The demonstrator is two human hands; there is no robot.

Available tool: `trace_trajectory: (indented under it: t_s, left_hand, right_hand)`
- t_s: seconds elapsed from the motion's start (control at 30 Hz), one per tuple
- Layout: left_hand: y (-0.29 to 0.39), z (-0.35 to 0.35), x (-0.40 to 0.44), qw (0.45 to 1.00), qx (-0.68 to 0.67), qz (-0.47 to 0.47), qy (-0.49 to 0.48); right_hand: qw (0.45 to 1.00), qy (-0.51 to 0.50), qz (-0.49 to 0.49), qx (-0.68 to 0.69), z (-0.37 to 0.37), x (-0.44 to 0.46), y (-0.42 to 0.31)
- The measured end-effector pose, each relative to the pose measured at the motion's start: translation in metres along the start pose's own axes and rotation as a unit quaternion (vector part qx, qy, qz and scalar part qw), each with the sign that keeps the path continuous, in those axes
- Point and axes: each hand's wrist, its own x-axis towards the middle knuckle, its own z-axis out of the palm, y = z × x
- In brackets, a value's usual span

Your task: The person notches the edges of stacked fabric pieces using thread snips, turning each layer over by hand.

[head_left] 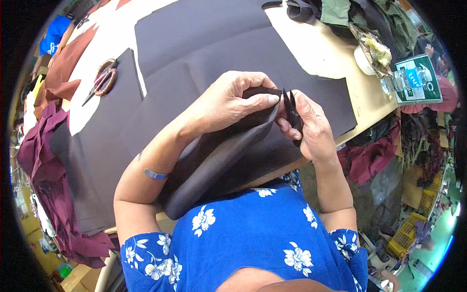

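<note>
My left hand (238, 100) pinches the raised edge of a dark, near-black cloth (228, 146) between thumb and fingers. The cloth folds and drapes from there toward my lap. In my right hand (312, 121) is a pair of small black thread snips (292, 112), blades pointing up and slightly apart. Their tips are close beside the pinched edge; whether they touch it I cannot tell. Some of my right fingers are hidden behind the snips and cloth.
Large dark cloth panels (209, 44) cover much of the pale table (311, 46). Scissors with wrapped handles (113, 80) lie at left, near maroon cloth (48, 180). A plastic bottle (406, 80) and green-and-white box (430, 90) are at right. A person in blue (54, 36) is far left.
</note>
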Motion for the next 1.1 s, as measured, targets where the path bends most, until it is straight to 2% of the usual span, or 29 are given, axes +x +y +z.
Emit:
trace_trajectory:
  t_s: [0.33, 0.43, 0.63, 0.73, 0.8, 1.0, 1.1]
  left_hand:
    - [0.006, 0.0, 0.0, 0.999, -0.038, -0.015, -0.03]
    - [0.004, 0.0, 0.002, 0.999, 0.001, 0.009, -0.034]
    - [0.004, 0.001, 0.003, 0.999, 0.007, -0.015, -0.038]
    - [-0.003, 0.001, 0.005, 0.999, 0.013, 0.017, -0.038]
    - [-0.001, 0.001, 0.005, 0.999, -0.002, 0.006, -0.043]
    - [-0.001, 0.002, 0.006, 0.999, 0.01, -0.005, -0.043]
    - [-0.004, 0.005, 0.008, 0.999, -0.007, 0.017, -0.042]
  right_hand:
    - [0.995, -0.002, 0.006, -0.103, 0.003, -0.001, -0.006]
    - [0.992, 0.011, -0.001, -0.127, 0.004, -0.001, -0.008]
    - [0.982, 0.026, -0.031, -0.182, 0.002, 0.0, -0.005]
    - [0.977, 0.026, -0.04, -0.206, -0.001, 0.002, -0.002]
    - [0.971, 0.031, -0.035, -0.233, -0.003, 0.002, -0.003]
    - [0.993, 0.039, -0.066, -0.085, -0.004, 0.001, 0.004]
    - [0.977, 0.085, -0.166, -0.103, 0.005, 0.005, 0.013]
